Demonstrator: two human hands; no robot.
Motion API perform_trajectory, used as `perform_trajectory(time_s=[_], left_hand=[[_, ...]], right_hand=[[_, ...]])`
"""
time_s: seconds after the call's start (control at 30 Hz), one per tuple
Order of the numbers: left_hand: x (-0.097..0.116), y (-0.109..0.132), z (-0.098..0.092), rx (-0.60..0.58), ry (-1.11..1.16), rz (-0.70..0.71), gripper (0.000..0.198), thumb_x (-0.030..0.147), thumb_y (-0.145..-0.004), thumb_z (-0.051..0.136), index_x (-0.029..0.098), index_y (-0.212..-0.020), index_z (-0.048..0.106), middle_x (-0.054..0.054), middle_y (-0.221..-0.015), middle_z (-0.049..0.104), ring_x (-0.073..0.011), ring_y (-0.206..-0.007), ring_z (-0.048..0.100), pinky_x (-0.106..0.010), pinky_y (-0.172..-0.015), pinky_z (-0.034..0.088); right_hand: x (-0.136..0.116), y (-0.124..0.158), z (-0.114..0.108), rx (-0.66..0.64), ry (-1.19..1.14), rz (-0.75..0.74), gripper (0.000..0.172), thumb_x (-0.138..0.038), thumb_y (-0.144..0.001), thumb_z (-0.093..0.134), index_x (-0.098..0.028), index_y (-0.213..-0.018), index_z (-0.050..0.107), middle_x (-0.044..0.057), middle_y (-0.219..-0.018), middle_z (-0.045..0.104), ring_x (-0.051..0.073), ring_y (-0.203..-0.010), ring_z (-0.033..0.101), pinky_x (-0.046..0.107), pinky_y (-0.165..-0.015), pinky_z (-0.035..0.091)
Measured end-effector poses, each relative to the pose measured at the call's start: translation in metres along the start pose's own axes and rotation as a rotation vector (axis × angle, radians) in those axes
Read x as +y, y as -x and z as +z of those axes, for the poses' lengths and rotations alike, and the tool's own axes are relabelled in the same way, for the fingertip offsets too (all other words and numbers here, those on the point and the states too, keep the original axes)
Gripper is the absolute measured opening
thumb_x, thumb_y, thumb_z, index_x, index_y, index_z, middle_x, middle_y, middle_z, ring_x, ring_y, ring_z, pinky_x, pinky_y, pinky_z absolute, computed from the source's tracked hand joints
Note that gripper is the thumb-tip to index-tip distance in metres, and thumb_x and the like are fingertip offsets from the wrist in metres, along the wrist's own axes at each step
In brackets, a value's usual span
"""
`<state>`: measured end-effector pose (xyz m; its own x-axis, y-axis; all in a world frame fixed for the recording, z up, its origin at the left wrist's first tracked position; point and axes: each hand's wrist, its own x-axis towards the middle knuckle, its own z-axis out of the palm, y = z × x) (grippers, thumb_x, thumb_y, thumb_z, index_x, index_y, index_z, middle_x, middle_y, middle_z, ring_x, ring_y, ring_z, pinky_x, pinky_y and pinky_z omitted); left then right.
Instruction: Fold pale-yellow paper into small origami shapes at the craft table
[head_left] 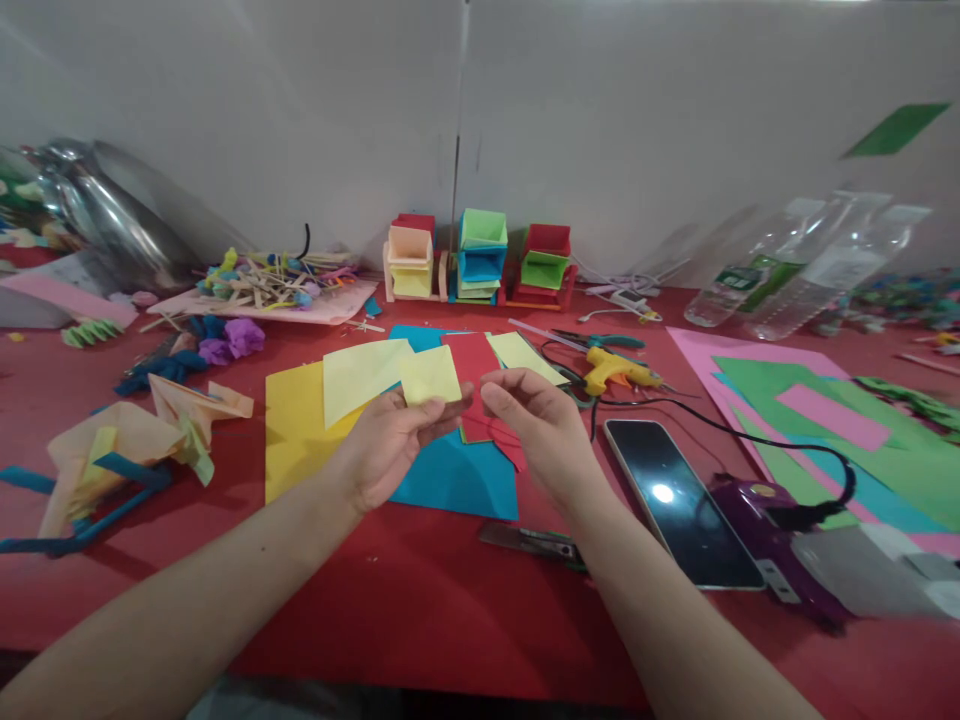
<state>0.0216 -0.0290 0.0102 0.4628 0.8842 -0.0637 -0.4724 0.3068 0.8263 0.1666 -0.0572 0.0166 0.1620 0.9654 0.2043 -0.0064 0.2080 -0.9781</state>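
Observation:
A small pale yellow paper square is in my left hand, held between the thumb on top and the fingers beneath. Close by on the right is my right hand, apart from the square, its fingers curled towards the thumb. Whether anything is pinched there cannot be made out. Under and behind the hands lie a larger pale yellow sheet, a yellow sheet, a blue sheet and a red sheet. Another pale yellow piece lies behind my right hand.
Folded paper boxes stand against the wall. On the right are a yellow glue gun, a phone, a purple corded device, plastic bottles and coloured sheets. A utility knife lies near the front; paper shapes sit left.

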Motion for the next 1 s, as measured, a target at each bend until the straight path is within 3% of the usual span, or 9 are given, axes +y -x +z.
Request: perform_trajectory(time_s=[0.23,0.5,0.7,0.8,1.0], left_hand=[[-0.005,-0.001,0.002,-0.005,0.017,0.095,0.020,0.013,-0.077,0.059,0.017,-0.095,0.068,-0.004,-0.098,0.070,-0.0186,-0.103,0.058,-0.033,-0.097,0.037],[-0.013,-0.001,0.001,-0.034,-0.170,0.118,0.024,0.021,-0.075,0.062,0.019,-0.099,0.065,-0.004,-0.107,0.066,-0.0195,-0.103,0.056,-0.034,-0.093,0.039],[-0.001,-0.005,-0.007,0.005,-0.294,-0.007,0.022,0.029,-0.072,0.067,0.018,-0.090,0.067,-0.003,-0.086,0.070,-0.0138,-0.075,0.061,-0.029,-0.074,0.048],[0.004,-0.008,-0.013,0.025,-0.355,-0.023,0.019,0.034,-0.072,0.066,0.015,-0.076,0.068,-0.003,-0.071,0.068,-0.0112,-0.063,0.060,-0.026,-0.066,0.048],[0.003,-0.010,-0.014,0.093,-0.361,-0.005,0.018,0.032,-0.072,0.066,0.015,-0.066,0.065,-0.001,-0.061,0.066,-0.0104,-0.060,0.059,-0.024,-0.063,0.047]], right_hand=[[0.002,0.002,0.006,-0.017,0.196,0.059,0.016,-0.031,-0.069,0.066,-0.017,-0.074,0.061,0.001,-0.069,0.062,0.011,-0.062,0.053,0.025,-0.058,0.044],[0.007,0.000,0.004,-0.006,0.172,0.087,0.020,-0.035,-0.068,0.066,-0.017,-0.064,0.058,-0.003,-0.058,0.054,0.009,-0.054,0.046,0.023,-0.052,0.038],[0.005,-0.001,-0.002,-0.008,0.134,0.074,0.018,-0.033,-0.071,0.063,-0.016,-0.066,0.059,-0.002,-0.060,0.054,0.009,-0.056,0.045,0.024,-0.055,0.037],[0.003,-0.001,-0.003,0.010,0.156,0.037,0.019,-0.033,-0.072,0.062,-0.016,-0.065,0.057,-0.003,-0.059,0.051,0.008,-0.056,0.043,0.023,-0.054,0.035],[0.002,0.001,0.002,-0.028,0.204,0.070,0.023,-0.038,-0.072,0.062,-0.018,-0.068,0.051,-0.004,-0.059,0.048,0.009,-0.054,0.043,0.022,-0.051,0.035]])
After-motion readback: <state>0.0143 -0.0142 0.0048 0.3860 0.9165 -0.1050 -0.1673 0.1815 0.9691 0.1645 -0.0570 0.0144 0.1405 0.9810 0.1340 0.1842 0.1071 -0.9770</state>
